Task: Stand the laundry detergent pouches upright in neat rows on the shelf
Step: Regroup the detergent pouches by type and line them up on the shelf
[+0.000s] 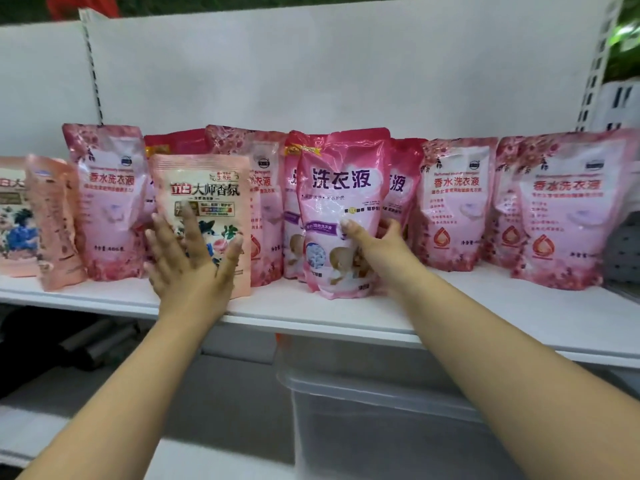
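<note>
Nearest the camera, under the shelf, sits one clear plastic bin (363, 410). Above it two bare forearms reach to the white shelf (485, 317). The left hand (188, 258) lies flat with straight, spread fingers against the front of a peach pouch (207, 188), which stands upright at the shelf's front edge. The right hand (372, 244) grips the right side of a pink pouch (341, 188) printed with large blue characters, thumb on its face and fingers curled behind; this pouch also stands upright at the front, near the middle of the shelf.

Farther left stand two more peach pouches: one turned edge-on (53, 220) and one cut off by the frame's edge (12, 216).

Behind, a back row runs along the shelf. Four glossy rose-printed pouches show clearly, at the left (109, 199), behind the peach one (266, 188), and two to the right (455, 202) (568, 209) (a fifth seems tucked between those two). At least two more blue-lettered pouches (403, 181) peek from behind the held one. A white back panel (329, 71) closes the shelf.
</note>
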A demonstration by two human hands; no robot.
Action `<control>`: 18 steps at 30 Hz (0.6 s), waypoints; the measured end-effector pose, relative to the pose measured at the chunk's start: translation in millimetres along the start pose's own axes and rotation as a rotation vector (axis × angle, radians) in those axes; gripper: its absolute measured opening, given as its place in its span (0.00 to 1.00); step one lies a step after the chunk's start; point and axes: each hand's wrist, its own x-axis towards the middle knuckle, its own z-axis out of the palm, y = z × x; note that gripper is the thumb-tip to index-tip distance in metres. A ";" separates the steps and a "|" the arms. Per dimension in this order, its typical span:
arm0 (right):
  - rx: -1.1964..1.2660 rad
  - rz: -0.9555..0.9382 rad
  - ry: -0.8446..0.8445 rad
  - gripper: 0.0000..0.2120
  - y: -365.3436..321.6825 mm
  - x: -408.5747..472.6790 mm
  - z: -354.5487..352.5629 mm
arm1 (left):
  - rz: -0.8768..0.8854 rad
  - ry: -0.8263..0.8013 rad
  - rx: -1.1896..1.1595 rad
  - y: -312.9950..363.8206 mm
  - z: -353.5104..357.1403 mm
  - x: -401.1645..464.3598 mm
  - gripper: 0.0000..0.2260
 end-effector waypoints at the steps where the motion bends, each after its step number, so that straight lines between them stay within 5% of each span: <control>1: 0.014 0.010 -0.001 0.39 0.3 0.2 -5.3 | 0.004 0.023 -0.011 0.1 -0.5 -0.5 0.37; 5: 0.062 0.035 0.025 0.36 -0.9 -6.5 -39.7 | 0.068 0.142 -0.024 2.8 -0.4 -6.5 0.35; 10: -0.024 -0.006 0.243 0.33 -2.3 -0.3 -106.0 | 0.432 0.167 -0.089 49.7 14.8 -35.4 0.29; 14: -0.140 -0.030 0.315 0.43 -1.0 17.2 -124.8 | 0.759 -0.089 -0.106 113.2 41.1 -56.0 0.26; 16: -0.151 -0.039 0.323 0.56 18.4 52.1 -137.9 | 0.795 -0.217 -0.092 144.7 53.4 -55.2 0.28; 18: -0.120 0.012 0.301 0.53 18.9 60.6 -140.4 | 0.730 -0.430 -0.038 171.4 75.0 -43.0 0.26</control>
